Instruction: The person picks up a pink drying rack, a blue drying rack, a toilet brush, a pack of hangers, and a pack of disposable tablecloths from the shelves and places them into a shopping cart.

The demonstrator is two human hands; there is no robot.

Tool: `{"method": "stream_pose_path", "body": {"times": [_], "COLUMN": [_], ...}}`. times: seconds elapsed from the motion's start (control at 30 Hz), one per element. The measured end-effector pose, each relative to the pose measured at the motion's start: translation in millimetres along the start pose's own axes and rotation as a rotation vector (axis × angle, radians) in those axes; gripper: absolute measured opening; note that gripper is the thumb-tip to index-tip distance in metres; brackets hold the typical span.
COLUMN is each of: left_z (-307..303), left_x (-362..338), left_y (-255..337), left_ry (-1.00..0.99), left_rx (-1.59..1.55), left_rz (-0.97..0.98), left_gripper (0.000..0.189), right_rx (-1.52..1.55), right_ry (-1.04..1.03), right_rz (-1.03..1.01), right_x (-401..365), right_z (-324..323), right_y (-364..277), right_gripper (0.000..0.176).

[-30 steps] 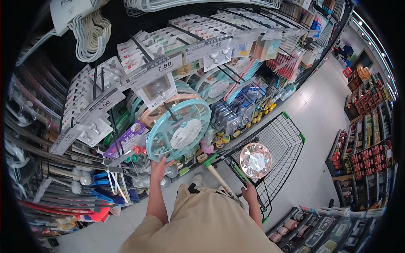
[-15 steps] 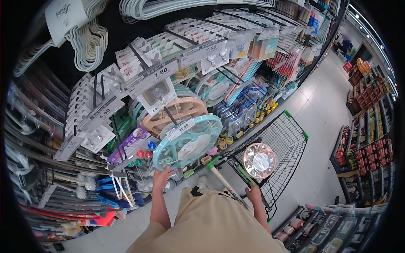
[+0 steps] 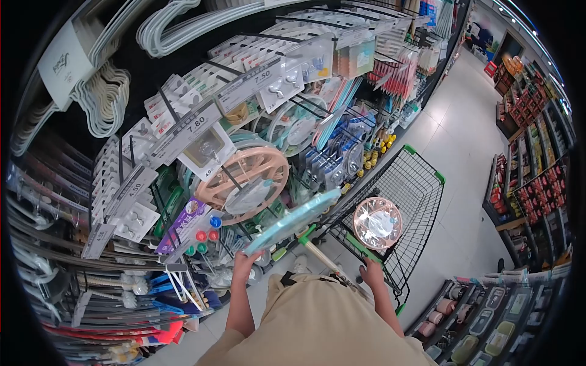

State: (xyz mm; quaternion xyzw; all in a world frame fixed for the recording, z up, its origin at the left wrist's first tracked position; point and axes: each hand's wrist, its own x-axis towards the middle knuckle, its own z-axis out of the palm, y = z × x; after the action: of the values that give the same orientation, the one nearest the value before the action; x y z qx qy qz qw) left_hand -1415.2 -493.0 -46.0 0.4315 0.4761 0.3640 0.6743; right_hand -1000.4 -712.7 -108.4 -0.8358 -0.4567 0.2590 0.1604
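Observation:
My left hand (image 3: pixel 244 266) grips the near edge of a teal round plastic drying hanger (image 3: pixel 296 219), tilted and seen nearly edge-on in front of the shelf display. Behind it, a peach round drying hanger (image 3: pixel 244 183) hangs on a display hook. My right hand (image 3: pixel 371 272) is curled at the handle of a black wire shopping cart (image 3: pixel 421 204) with green corners. Its fingers are partly hidden. A pinkish round packaged item (image 3: pixel 378 222) with a clear wrap lies at the cart's handle end.
Hooks carry white clothes hangers (image 3: pixel 101 100) and carded hooks under price tags (image 3: pixel 195 125). A cream pole with a green end (image 3: pixel 320 253) lies between my body and the cart. Food shelves (image 3: pixel 537 189) line the aisle's right side; lunch boxes (image 3: pixel 482 320) stand lower right. A person (image 3: pixel 482 36) is far off.
The teal drying hanger has come off its display hook and turned from face-on to nearly edge-on in my left hand. The peach one behind is now uncovered. My right hand stays at the cart.

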Motion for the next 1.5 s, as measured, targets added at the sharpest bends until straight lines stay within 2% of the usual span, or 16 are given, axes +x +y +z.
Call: {"method": "stream_pose_path", "body": {"times": [0.07, 0.13, 0.2, 0.3, 0.37, 0.53, 0.67, 0.93, 1.0, 1.1, 1.27, 1.33, 1.37, 1.43, 1.47, 1.5], "left_z": [3.4, 35.5, 59.3, 90.4, 114.5, 165.1, 189.1, 239.1, 259.3, 295.3, 362.7, 390.9, 403.4, 422.7, 424.8, 423.3], "left_x": [5.2, 1.0, 3.3, 13.7, 18.9, 26.8, 35.4, 70.5, 83.2, 98.2, 126.8, 138.5, 142.7, 155.8, 173.4, 196.7], "left_y": [3.5, 45.2, 64.9, 77.6, 85.1, 87.3, 82.8, 79.3, 76.1, 71.6, 40.8, 21.7, 9.4, -22.7, -49.1, -79.8], "left_ry": [0.005, -0.113, -0.13, -0.208, -0.256, -0.367, -0.527, -0.673, -0.675, -0.547, -0.416, -0.359, -0.372, -0.355, -0.361, -0.402], "left_rx": [0.181, 0.406, 0.461, 0.574, 0.841, 0.94, 1.009, 0.969, 0.971, 0.865, 0.841, 0.594, 0.602, 0.161, 0.169, 0.069], "left_rz": [0.023, 0.294, 0.295, 0.465, 0.614, 0.636, 0.658, 0.544, 0.506, 0.32, 0.286, 0.009, -0.003, -0.318, -0.33, -0.492], "left_gripper": [0.036, 0.043, 0.046, 0.045, 0.043, 0.047, 0.065, 0.066, 0.055, 0.035, 0.031, 0.034, 0.034, 0.036, 0.036, 0.038], "right_rx": [0.002, 0.007, 0.002, 0.049, 0.079, 0.083, 0.036, 0.092, 0.119, 0.137, 0.164, 0.218, 0.263, 0.301, 0.304, 0.32], "right_ry": [0.002, 0.005, 0.014, 0.044, 0.072, 0.055, 0.234, 0.47, 0.508, 0.507, 0.499, 0.518, 0.52, 0.54, 0.538, 0.547], "right_rz": [0.006, 0.017, 0.011, 0.001, -0.014, 0.113, 0.054, 0.14, 0.086, 0.113, 0.193, 0.214, 0.223, 0.233, 0.249, 0.24], "right_x": [-0.1, -1.5, -3.3, -5.8, -10.0, -33.5, -57.5, -95.0, -97.9, -101.3, -113.5, -113.8, -113.1, -111.6, -112.2, -112.9], "right_z": [0.9, 0.8, 0.2, 3.0, 4.2, -5.9, -0.6, -13.3, -14.9, -18.3, -17.6, -12.0, -8.9, -10.8, -11.5, -11.1], "right_y": [1.2, 1.0, -0.1, 5.1, 7.7, 4.1, 19.7, 28.2, 31.1, 33.9, 41.7, 48.5, 50.3, 50.8, 51.4, 51.4], "right_gripper": [0.04, 0.039, 0.039, 0.039, 0.039, 0.04, 0.046, 0.046, 0.043, 0.046, 0.044, 0.043, 0.042, 0.039, 0.039, 0.038]}}
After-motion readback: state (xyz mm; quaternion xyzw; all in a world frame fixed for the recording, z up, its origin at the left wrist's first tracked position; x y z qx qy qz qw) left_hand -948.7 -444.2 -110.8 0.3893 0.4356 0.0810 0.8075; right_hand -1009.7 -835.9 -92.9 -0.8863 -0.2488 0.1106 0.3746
